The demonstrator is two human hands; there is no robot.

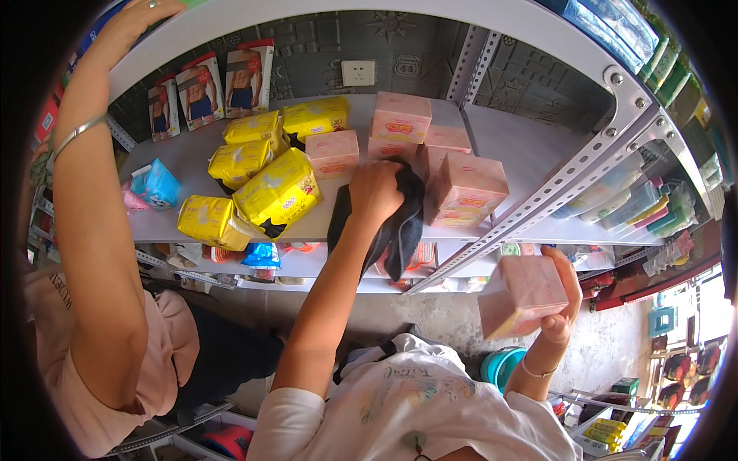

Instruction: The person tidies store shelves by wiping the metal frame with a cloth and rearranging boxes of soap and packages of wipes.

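Note:
My left hand (375, 193) is closed around a bunched black cloth (406, 230) at the front of the grey metal shelf (271, 227). One end of the cloth hangs down over the shelf's front edge. Out to the right, in front of the shelf, my right hand (562, 305) grips a pink cardboard box (522, 294) by its side. Behind the cloth, similar pink boxes (400, 118) stand stacked on the shelf, and one lone pink box (332, 152) sits left of them. Another short stack (473, 184) is just right of the cloth.
Yellow plastic-wrapped packs (279, 193) lie left of my left hand. Underwear boxes (248, 78) lean at the back; a blue pack (155, 183) sits far left. A co-worker's arm (95, 190) reaches to the upper shelf. A perforated upright (519, 201) divides the shelving. A teal bucket (501, 369) stands below.

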